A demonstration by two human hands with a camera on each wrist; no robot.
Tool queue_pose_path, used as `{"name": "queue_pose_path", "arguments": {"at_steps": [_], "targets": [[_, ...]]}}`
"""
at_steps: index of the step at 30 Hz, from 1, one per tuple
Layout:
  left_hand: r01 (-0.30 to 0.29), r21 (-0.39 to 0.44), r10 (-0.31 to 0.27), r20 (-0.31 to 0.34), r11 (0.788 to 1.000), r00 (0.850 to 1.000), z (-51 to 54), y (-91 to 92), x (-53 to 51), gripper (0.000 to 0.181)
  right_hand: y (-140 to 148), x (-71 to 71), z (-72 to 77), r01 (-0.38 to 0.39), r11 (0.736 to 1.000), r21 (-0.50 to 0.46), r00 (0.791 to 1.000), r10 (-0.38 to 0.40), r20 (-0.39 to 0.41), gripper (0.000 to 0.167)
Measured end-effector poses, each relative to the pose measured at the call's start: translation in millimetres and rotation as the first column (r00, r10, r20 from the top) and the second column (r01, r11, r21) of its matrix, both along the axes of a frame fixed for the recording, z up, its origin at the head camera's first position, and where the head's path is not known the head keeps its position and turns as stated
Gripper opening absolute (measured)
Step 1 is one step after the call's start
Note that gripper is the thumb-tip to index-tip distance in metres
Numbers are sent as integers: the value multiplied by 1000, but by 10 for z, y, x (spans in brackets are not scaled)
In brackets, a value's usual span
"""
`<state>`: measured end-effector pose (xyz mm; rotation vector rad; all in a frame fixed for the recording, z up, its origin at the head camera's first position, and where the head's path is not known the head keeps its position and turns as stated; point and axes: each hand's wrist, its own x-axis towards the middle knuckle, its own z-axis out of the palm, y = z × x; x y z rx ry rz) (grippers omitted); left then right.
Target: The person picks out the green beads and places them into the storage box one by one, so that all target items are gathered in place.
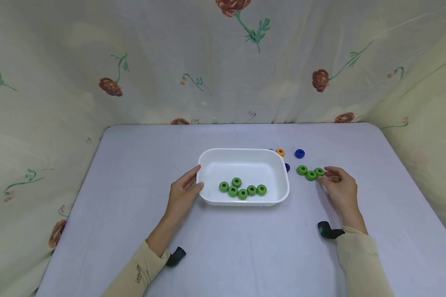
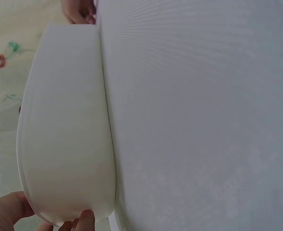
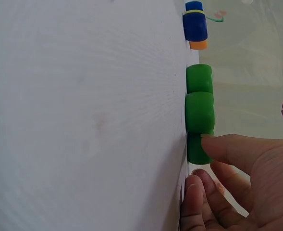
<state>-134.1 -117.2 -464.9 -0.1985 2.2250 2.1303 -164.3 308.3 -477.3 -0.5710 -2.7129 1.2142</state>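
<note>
A white rectangular tray (image 1: 245,203) sits mid-table, with several green beads (image 1: 243,194) in its front half. My left hand (image 1: 182,192) grips the tray's left end, thumb in front and fingers farther back along the rim. In the left wrist view those fingertips (image 2: 87,219) press against the tray's wall (image 2: 69,125). To the tray's right, three green beads (image 1: 311,175) lie touching in a short row. My right hand (image 1: 340,192) has its thumb and index finger at the rightmost green bead (image 3: 197,150); the thumb touches it, while the index fingertip's contact is partly hidden.
Behind the row lies a blue bead (image 1: 299,153). An orange bead (image 1: 280,152) and a dark blue bead (image 1: 287,167) sit close to the tray's right side, partly hidden by its rim. A flowered curtain (image 1: 148,82) hangs along the table's back edge.
</note>
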Motion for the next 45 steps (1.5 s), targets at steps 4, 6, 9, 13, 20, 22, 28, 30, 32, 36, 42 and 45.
{"name": "queue_pose_path", "arguments": {"at_steps": [4,6,9,13,20,22,28,30,32,36,42,45], "targets": [[-3,-4,3,7,1000,1000,1,-11,4,52,-6,-28,4,-20,1000,19,1000,20,-1,45],[-4,-6,4,12,1000,1000,1,-16,4,51,-10,-40,5,-30,999,27,1000,30,-2,45],[0,-4,0,0,1000,1000,7,-19,3,52,-15,-56,4,-35,999,38,999,36,-2,45],[-2,-3,2,-9,1000,1000,15,-19,3,52,-19,-76,-2,-27,999,45,1000,27,0,45],[-3,-4,3,-13,1000,1000,15,-22,-5,52,-29,-103,-12,0,999,38,1000,-1,16,46],[-4,-7,4,-8,1000,1000,17,-24,-5,52,-33,-108,-13,9,999,35,1000,-10,20,45],[-2,-3,2,-4,1000,1000,32,-22,-9,51,-35,-124,-11,29,999,30,999,-30,21,45],[-2,3,2,-10,1000,1000,36,-22,-13,51,-32,-128,-8,32,999,31,999,-33,22,44],[-1,8,1,-15,1000,1000,34,-22,-20,52,-28,-131,-5,34,999,34,999,-35,22,44],[-1,8,1,-12,1000,1000,10,-23,-33,53,-17,-129,0,34,999,36,999,-35,30,45],[4,5,-4,-17,1000,1000,-30,-15,-34,53,-8,-83,24,53,998,31,997,-55,55,49],[6,6,-6,-25,1000,1000,-30,-9,-29,53,-37,-61,85,74,996,41,996,-76,49,49]]}}
